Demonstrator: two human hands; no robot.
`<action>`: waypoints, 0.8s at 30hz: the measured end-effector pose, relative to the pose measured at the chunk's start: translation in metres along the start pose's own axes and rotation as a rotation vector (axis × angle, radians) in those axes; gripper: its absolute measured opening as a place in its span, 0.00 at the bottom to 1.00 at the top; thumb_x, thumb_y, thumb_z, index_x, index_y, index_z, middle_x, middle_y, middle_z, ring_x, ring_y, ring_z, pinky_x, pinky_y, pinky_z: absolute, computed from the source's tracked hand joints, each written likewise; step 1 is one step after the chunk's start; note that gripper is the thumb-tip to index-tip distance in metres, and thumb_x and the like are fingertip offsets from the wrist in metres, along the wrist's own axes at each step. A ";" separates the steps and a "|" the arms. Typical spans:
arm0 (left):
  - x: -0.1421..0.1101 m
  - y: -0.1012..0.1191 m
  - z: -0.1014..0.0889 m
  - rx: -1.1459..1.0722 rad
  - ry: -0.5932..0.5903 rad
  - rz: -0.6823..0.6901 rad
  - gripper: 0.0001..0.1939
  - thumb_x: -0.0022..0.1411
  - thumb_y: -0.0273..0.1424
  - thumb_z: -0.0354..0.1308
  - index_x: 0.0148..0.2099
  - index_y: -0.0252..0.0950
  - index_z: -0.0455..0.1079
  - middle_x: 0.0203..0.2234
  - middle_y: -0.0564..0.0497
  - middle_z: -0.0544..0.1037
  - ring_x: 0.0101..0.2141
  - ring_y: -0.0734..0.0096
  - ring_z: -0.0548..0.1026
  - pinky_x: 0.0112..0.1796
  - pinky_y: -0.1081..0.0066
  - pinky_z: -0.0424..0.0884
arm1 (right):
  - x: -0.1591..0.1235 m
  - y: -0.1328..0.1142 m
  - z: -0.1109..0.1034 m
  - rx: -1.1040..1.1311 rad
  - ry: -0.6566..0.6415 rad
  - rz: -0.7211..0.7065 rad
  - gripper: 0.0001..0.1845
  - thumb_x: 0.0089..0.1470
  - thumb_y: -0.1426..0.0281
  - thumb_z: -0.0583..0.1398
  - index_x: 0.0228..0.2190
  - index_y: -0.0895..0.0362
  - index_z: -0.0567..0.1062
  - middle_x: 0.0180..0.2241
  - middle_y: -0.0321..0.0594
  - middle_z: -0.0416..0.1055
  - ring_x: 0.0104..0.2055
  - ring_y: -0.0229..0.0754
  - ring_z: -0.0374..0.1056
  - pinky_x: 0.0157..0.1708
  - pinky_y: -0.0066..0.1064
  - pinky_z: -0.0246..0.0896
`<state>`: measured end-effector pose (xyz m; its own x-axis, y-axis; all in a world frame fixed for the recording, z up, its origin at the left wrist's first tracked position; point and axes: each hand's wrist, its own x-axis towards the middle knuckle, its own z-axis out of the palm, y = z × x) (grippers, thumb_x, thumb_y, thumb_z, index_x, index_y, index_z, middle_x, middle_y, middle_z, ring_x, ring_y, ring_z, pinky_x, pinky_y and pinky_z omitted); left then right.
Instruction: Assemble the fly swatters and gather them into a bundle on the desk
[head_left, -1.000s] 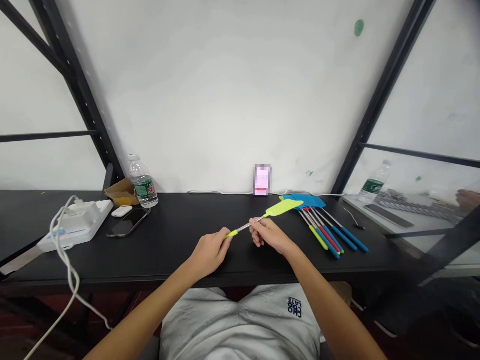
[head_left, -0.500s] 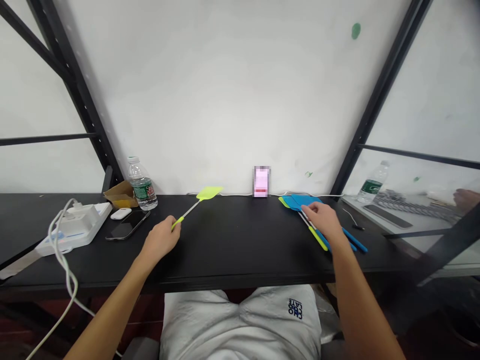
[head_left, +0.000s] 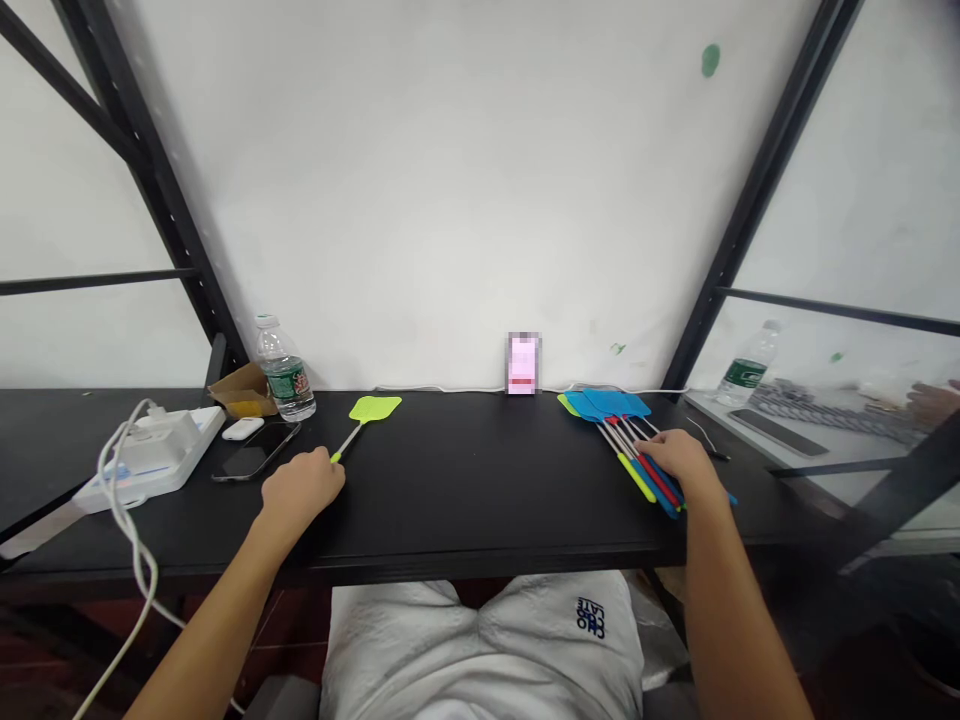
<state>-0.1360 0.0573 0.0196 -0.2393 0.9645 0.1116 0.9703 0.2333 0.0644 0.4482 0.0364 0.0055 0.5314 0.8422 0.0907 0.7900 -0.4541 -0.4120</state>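
A yellow-green fly swatter lies low over the left part of the black tabletop, its head pointing away from me. My left hand is closed round its handle. On the right is a fanned pile of fly swatters, with blue heads on top and a yellow-green one peeping out at the left. Their yellow-green, blue and red handles slant towards me. My right hand is over the right side of the pile, fingers closed at the shaft of a blue fly swatter; the fingertips are partly hidden.
A phone leans upright against the wall. At the left are a water bottle, an open cardboard box, a white earbud case, a dark phone and a white power strip with cables. A glossy panel borders the right side.
My left hand has drawn the yellow-green fly swatter left and lower. My right hand has moved from the pile's heads rightwards and towards me, and more handles, red ones included, now show.
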 end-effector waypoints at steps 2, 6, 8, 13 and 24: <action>-0.001 0.002 -0.002 -0.003 -0.026 -0.012 0.20 0.59 0.40 0.46 0.43 0.32 0.72 0.41 0.33 0.77 0.43 0.40 0.76 0.38 0.55 0.69 | 0.000 -0.001 0.001 -0.005 0.006 -0.008 0.17 0.46 0.56 0.61 0.27 0.57 0.81 0.30 0.51 0.77 0.33 0.52 0.73 0.30 0.36 0.60; -0.001 0.002 -0.003 0.001 -0.021 -0.011 0.22 0.58 0.41 0.45 0.43 0.32 0.72 0.41 0.32 0.77 0.42 0.40 0.76 0.37 0.56 0.69 | 0.000 -0.001 0.003 -0.026 -0.001 -0.023 0.16 0.47 0.58 0.61 0.28 0.57 0.81 0.31 0.52 0.77 0.34 0.52 0.73 0.32 0.36 0.60; -0.001 0.002 -0.002 0.002 -0.020 -0.009 0.23 0.58 0.42 0.46 0.44 0.31 0.72 0.41 0.32 0.77 0.43 0.39 0.76 0.37 0.56 0.69 | 0.000 -0.002 0.004 -0.037 0.001 -0.030 0.15 0.47 0.59 0.60 0.28 0.57 0.81 0.31 0.52 0.77 0.34 0.53 0.73 0.32 0.36 0.60; -0.001 0.002 -0.004 0.008 -0.041 0.005 0.24 0.60 0.43 0.44 0.45 0.31 0.72 0.42 0.31 0.76 0.44 0.38 0.76 0.38 0.55 0.69 | -0.006 -0.007 0.002 -0.052 -0.020 -0.070 0.14 0.49 0.62 0.59 0.26 0.58 0.80 0.28 0.53 0.76 0.31 0.52 0.73 0.31 0.35 0.59; -0.024 0.016 -0.010 0.096 0.305 0.120 0.23 0.64 0.44 0.45 0.42 0.29 0.69 0.38 0.34 0.74 0.40 0.46 0.75 0.36 0.61 0.67 | -0.029 -0.026 -0.036 0.227 0.307 -0.103 0.17 0.50 0.59 0.57 0.25 0.59 0.78 0.25 0.48 0.75 0.29 0.49 0.69 0.29 0.33 0.55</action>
<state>-0.1152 0.0370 0.0277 -0.1087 0.9079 0.4049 0.9877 0.1447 -0.0594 0.4235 0.0128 0.0466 0.5472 0.7380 0.3949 0.7745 -0.2674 -0.5733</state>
